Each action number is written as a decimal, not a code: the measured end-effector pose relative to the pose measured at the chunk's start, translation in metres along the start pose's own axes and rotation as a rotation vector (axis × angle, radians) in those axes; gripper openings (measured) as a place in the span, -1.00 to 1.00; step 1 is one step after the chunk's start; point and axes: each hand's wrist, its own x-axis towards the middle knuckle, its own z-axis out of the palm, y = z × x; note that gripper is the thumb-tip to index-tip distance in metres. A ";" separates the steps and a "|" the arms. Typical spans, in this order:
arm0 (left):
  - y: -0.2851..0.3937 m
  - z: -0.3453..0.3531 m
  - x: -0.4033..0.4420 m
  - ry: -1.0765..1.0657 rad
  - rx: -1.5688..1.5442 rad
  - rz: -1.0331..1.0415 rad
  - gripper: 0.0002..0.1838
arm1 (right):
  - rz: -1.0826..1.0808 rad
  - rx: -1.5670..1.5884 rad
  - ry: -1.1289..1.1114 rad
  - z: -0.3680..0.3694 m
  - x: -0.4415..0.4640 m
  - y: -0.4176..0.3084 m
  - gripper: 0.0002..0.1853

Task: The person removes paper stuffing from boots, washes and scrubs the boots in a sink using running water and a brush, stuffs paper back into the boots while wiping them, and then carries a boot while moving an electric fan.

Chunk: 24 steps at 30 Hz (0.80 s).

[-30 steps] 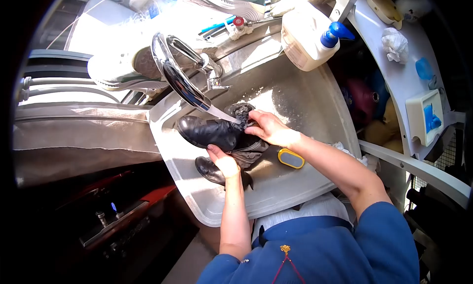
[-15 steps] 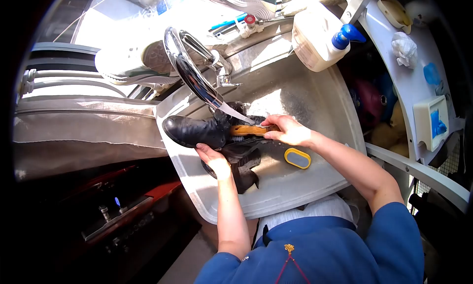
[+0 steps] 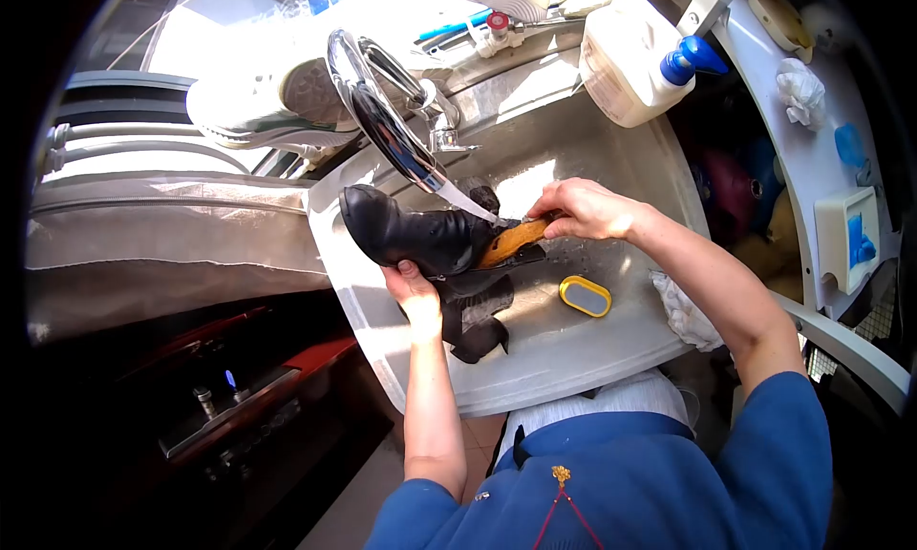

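Note:
My left hand (image 3: 415, 297) grips a black ankle boot (image 3: 425, 237) from below, near the middle of its foot. The toe points left and the shaft lies to the right. My right hand (image 3: 585, 211) pinches the end of the shaft, where a tan inner side (image 3: 514, 244) shows along the opening; the fingertips are partly hidden. Water runs from the chrome faucet (image 3: 387, 120) onto the upper shaft. A second dark boot (image 3: 478, 326) lies underneath in the sink basin (image 3: 535, 383), partly covered. Right of it rests a yellow-rimmed oval sponge or brush (image 3: 585, 296).
A pump bottle (image 3: 630, 68) with a blue top stands on the back rim. White sneakers (image 3: 258, 106) sit behind the faucet. At right, a white shelf (image 3: 812, 158) carries a soap dish and crumpled paper (image 3: 800, 94). A white cloth (image 3: 686, 311) hangs by the basin's right edge.
The boot has tilted, its toe raised and shifted right. My right hand has moved up and right, and more of the tan inner side shows. The white cloth has come into sight.

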 end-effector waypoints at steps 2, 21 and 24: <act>0.010 0.004 0.002 0.007 0.026 0.038 -0.02 | 0.052 -0.051 -0.035 -0.009 0.002 -0.025 -0.59; 0.038 -0.014 0.005 0.016 0.130 0.092 -0.03 | 0.083 -0.035 0.091 0.021 -0.007 -0.030 -0.54; 0.035 -0.031 0.011 -0.052 0.240 0.130 -0.01 | 0.138 -0.102 0.078 0.017 -0.018 -0.003 -0.53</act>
